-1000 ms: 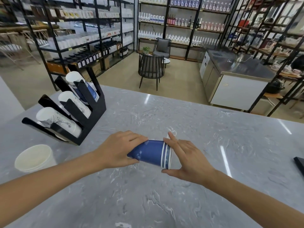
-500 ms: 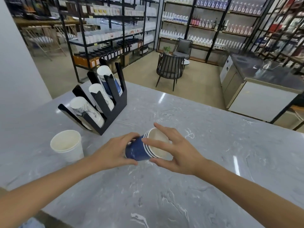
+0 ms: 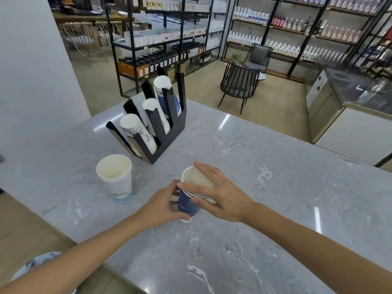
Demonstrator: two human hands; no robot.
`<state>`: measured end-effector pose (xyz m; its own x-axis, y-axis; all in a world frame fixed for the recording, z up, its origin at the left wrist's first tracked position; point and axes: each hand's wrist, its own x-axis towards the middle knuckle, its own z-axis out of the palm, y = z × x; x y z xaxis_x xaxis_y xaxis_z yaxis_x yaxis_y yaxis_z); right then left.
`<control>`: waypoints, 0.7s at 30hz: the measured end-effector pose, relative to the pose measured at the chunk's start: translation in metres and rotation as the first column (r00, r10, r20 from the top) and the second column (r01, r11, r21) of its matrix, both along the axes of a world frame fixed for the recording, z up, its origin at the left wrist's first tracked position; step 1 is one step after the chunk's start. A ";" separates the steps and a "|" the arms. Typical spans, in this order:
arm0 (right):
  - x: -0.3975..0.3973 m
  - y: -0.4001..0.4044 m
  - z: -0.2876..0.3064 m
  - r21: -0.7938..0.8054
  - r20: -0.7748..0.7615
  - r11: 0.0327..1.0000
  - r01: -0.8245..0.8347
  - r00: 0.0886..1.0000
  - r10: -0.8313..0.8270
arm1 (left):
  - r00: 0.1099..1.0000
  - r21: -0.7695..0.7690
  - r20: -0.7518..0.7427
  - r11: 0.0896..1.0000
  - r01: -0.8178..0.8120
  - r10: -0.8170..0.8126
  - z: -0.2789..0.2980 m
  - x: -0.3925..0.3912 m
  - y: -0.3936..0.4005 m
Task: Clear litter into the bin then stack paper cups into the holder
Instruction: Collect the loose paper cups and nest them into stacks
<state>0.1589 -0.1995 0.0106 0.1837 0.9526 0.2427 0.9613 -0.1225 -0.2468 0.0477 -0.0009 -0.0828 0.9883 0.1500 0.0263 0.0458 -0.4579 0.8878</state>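
Observation:
A blue paper cup [image 3: 188, 203] with white stripes near its rim stands upright on the grey marble counter [image 3: 275, 187], mouth up. My left hand [image 3: 163, 205] grips its lower side from the left. My right hand [image 3: 220, 195] holds its rim and upper side from the right. A white paper cup [image 3: 115, 177] stands upright to the left, apart from my hands. Behind it the black cup holder [image 3: 167, 128] leans three stacks of cups, two white and one blue.
The counter's near-left edge [image 3: 70, 238] runs diagonally, with wooden floor below it. A round patterned object [image 3: 36, 264] shows at the bottom left under my forearm. Shelving, black chairs and a steel counter stand beyond the far edge.
The blue cup has been turned from lying on its side to standing upright, both hands staying on it. My view has swung left, bringing the holder and white cup closer to centre.

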 end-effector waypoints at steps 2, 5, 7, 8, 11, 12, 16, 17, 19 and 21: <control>-0.002 0.001 -0.006 -0.010 0.000 1.000 0.002 1.000 -0.002 | 1.000 -0.007 -0.014 1.000 -0.005 0.005 -0.007 -0.001 0.001; -0.005 0.005 -0.013 -0.017 0.002 1.000 0.005 1.000 -0.005 | 0.999 -0.021 -0.018 0.999 -0.041 0.040 -0.014 -0.003 0.002; -0.006 0.010 -0.014 -0.032 0.022 0.999 0.002 1.000 -0.002 | 0.998 -0.017 -0.017 0.998 -0.061 0.061 -0.017 -0.005 0.002; -0.007 0.012 -0.015 -0.037 0.030 0.999 -0.001 1.000 0.002 | 0.998 -0.009 -0.016 0.998 -0.064 0.064 -0.018 -0.006 0.002; -0.009 0.013 -0.018 -0.031 0.022 1.000 -0.006 1.000 0.007 | 0.998 0.026 -0.023 0.998 -0.063 0.064 -0.018 -0.009 0.001; -0.009 0.013 -0.018 -0.023 0.013 1.000 -0.007 1.000 0.008 | 0.998 0.045 -0.025 0.997 -0.057 0.058 -0.018 -0.009 0.002; -0.008 0.010 -0.017 -0.037 0.000 0.999 0.003 1.000 -0.003 | 0.999 0.194 -0.038 0.981 0.027 -0.020 -0.008 -0.016 0.009; -0.009 0.009 -0.016 -0.048 -0.011 0.999 0.000 1.000 0.000 | 0.998 0.244 -0.037 0.968 0.053 -0.046 -0.004 -0.019 0.011; -0.010 0.008 -0.013 -0.061 -0.041 0.998 -0.009 0.999 0.007 | 0.996 0.375 -0.039 0.923 0.087 -0.078 0.006 -0.028 0.018; -0.012 0.008 -0.007 -0.049 -0.035 0.999 -0.001 0.999 -0.001 | 0.995 0.486 -0.022 0.869 0.095 -0.096 0.019 -0.037 0.025</control>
<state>0.1467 -0.1918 0.0035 0.1914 0.9630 0.1895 0.9523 -0.1354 -0.2737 0.0105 0.0244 -0.0639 0.9970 0.0222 0.0740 -0.0224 -0.8336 0.5518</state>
